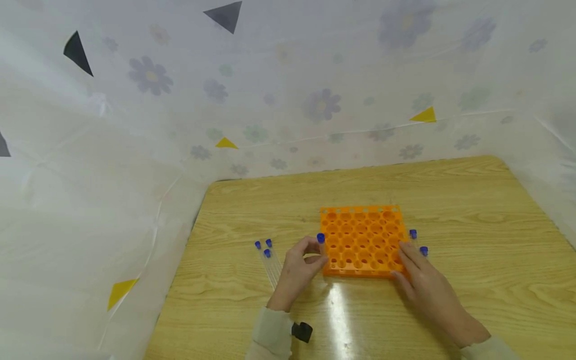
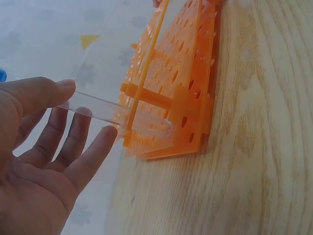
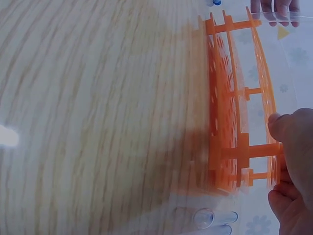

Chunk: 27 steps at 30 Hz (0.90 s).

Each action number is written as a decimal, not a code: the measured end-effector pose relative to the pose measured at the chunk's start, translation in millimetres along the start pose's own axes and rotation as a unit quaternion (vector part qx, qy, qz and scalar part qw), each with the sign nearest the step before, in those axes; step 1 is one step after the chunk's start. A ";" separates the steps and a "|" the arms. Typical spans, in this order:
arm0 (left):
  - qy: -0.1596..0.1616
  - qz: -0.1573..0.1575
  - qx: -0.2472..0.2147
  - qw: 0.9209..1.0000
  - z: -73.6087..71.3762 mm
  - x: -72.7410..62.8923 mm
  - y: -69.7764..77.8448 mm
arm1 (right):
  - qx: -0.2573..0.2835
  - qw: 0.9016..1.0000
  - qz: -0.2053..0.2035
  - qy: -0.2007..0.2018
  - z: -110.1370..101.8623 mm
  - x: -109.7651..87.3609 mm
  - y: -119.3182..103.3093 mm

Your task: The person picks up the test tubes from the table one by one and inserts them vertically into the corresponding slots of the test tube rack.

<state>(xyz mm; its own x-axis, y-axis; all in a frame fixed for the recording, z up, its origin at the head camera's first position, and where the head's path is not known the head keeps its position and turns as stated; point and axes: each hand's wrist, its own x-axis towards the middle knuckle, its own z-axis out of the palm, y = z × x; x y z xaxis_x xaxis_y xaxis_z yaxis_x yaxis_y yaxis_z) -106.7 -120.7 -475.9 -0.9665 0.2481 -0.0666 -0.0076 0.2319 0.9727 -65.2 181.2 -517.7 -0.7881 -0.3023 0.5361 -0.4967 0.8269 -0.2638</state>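
Observation:
An orange test tube rack (image 1: 360, 273) with rows of round holes stands on the table. At its left end my left hand (image 1: 301, 267) pinches a clear test tube (image 2: 100, 106) with a blue cap (image 1: 321, 238) between thumb and fingers. In the left wrist view the tube's rounded lower end shows by the rack's end, below the top plate; whether it passes through a hole I cannot tell. My right hand (image 1: 427, 285) grips the rack's right end, fingers on the top plate and thumb at the near edge.
Left of the rack lie 3 blue-capped clear tubes (image 1: 270, 267), partly behind my left hand. Two more blue caps (image 1: 424, 251) show just right of the rack, with clear tubes (image 3: 215, 219) there in the right wrist view. A flowered white sheet (image 1: 279, 120) borders the wooden table (image 1: 486, 225).

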 end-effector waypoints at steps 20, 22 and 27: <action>0.001 -0.005 0.008 1.000 0.4 -1.9 2.4 | -0.001 0.999 -0.023 -0.024 -4.4 9.9 -2.0; 0.000 -0.007 0.006 1.000 0.5 -1.9 2.2 | -0.003 0.999 -0.025 -0.020 -4.4 10.0 -2.4; -0.001 -0.008 0.002 1.000 1.0 -1.7 0.5 | -0.007 0.999 -0.030 -0.010 -2.8 10.3 -1.1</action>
<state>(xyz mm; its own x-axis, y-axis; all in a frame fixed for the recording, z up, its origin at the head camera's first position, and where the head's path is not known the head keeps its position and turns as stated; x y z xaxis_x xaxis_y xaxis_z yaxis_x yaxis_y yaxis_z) -104.8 -120.0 -475.5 -0.9658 0.2456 -0.0831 -0.0228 0.2388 0.9708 -71.7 178.5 -509.6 -0.7644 -0.3617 0.5338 -0.5387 0.8131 -0.2205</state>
